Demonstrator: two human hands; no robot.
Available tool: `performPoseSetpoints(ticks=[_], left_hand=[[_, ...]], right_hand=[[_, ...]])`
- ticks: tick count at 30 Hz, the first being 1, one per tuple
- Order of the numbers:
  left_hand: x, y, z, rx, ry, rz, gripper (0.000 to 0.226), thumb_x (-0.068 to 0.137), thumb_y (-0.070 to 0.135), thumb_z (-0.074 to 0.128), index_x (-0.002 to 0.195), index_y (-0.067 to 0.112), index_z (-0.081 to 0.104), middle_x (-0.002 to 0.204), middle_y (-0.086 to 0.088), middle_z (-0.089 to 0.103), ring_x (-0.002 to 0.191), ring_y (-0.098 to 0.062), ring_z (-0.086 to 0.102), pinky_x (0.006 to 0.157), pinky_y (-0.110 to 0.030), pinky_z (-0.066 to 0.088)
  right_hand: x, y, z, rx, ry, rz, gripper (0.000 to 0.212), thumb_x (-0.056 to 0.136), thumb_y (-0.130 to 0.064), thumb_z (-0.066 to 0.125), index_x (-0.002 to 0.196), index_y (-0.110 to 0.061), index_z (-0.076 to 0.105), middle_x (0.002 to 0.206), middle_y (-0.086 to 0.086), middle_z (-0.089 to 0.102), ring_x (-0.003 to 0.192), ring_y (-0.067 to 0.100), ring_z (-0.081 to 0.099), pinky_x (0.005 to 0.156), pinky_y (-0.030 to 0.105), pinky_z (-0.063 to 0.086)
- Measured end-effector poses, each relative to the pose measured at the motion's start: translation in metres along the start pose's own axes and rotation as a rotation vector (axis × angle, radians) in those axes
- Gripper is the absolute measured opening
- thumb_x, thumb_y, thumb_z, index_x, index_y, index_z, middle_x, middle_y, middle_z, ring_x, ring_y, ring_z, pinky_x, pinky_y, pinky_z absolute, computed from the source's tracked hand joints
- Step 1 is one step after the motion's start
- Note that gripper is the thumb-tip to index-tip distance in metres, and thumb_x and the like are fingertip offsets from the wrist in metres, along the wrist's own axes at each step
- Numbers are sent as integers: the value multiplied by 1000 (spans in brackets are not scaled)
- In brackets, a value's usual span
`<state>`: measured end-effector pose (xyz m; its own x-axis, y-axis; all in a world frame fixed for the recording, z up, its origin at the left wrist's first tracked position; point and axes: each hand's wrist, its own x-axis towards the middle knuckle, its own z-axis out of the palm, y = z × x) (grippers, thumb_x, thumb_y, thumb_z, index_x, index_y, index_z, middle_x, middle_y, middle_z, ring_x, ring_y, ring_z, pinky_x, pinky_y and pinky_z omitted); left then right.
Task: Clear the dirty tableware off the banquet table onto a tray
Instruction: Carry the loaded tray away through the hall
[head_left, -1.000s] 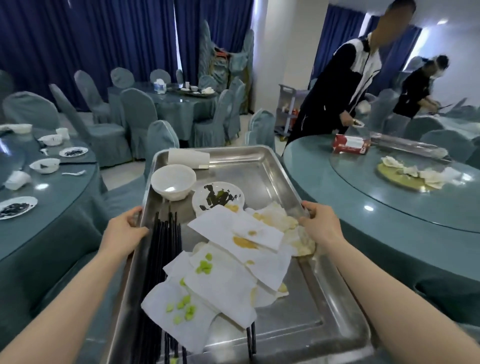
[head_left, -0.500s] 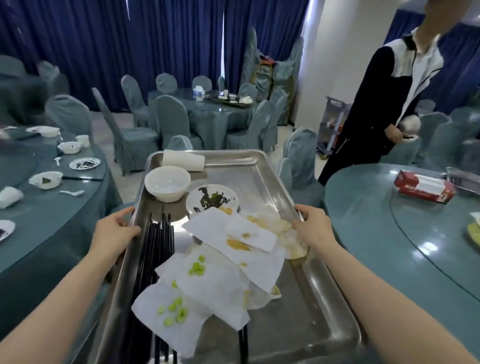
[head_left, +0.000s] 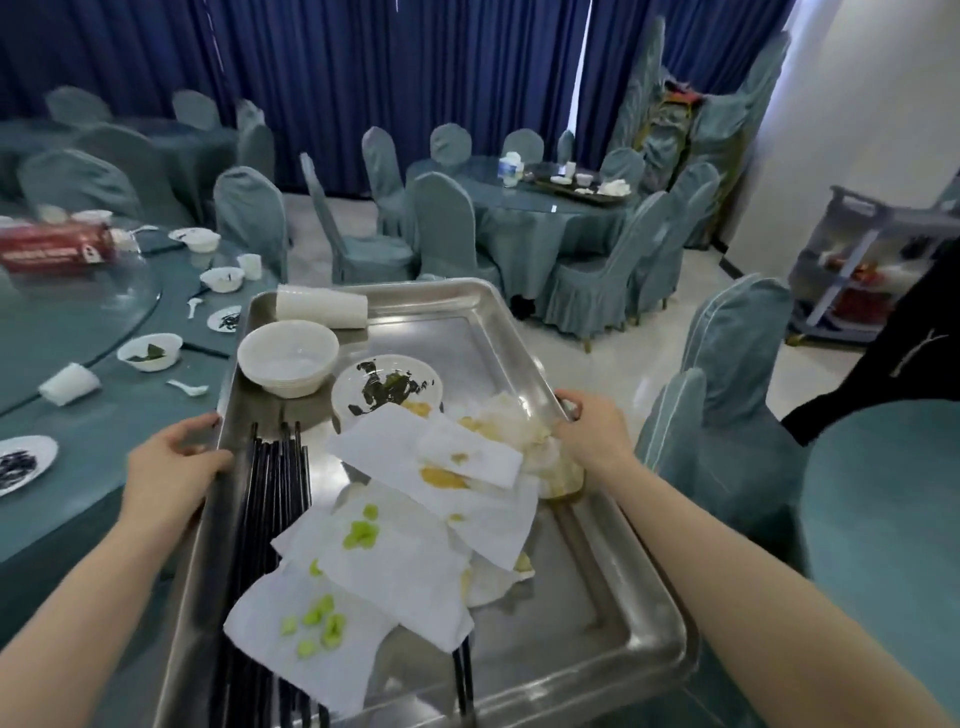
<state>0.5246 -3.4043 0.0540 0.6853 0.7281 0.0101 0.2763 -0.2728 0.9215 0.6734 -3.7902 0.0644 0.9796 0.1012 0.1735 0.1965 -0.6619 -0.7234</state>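
You've got the steel tray (head_left: 519, 332) gripped on both long rims, left hand (head_left: 171, 467) curled over the left edge, right hand (head_left: 592, 436) over the right, tray held out between the two worktops. It's stiff but slick and probably front-heavy, so keep it level or the loose stuff slides. On it: one stack of bowls (head_left: 287, 358), one smeared plate (head_left: 387, 387), one sleeve of cups (head_left: 322, 308) lying down, a bundle of black chopsticks (head_left: 270, 499), several soiled napkins (head_left: 395, 540). Left worktop (head_left: 104, 447) still has at least three bowls and two plates.
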Motion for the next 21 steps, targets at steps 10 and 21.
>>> performPoseSetpoints(ticks=[10, 21], left_hand=[[91, 42, 17, -26, 184, -38, 55, 71, -3, 64, 119, 24, 65, 70, 9, 57, 46, -4, 54, 36, -1, 33], [215, 71, 115, -59, 306, -96, 58, 72, -1, 65, 123, 26, 62, 71, 11, 58, 55, -1, 53, 46, -7, 41]], right_hand=[[151, -33, 67, 103, -84, -113, 29, 81, -27, 72, 110, -28, 71, 41, -26, 50, 48, -4, 50, 44, 11, 35], [368, -11, 117, 124, -192, -166, 40, 74, -33, 73, 114, -35, 69, 48, -16, 55, 52, -7, 54, 45, 9, 37]])
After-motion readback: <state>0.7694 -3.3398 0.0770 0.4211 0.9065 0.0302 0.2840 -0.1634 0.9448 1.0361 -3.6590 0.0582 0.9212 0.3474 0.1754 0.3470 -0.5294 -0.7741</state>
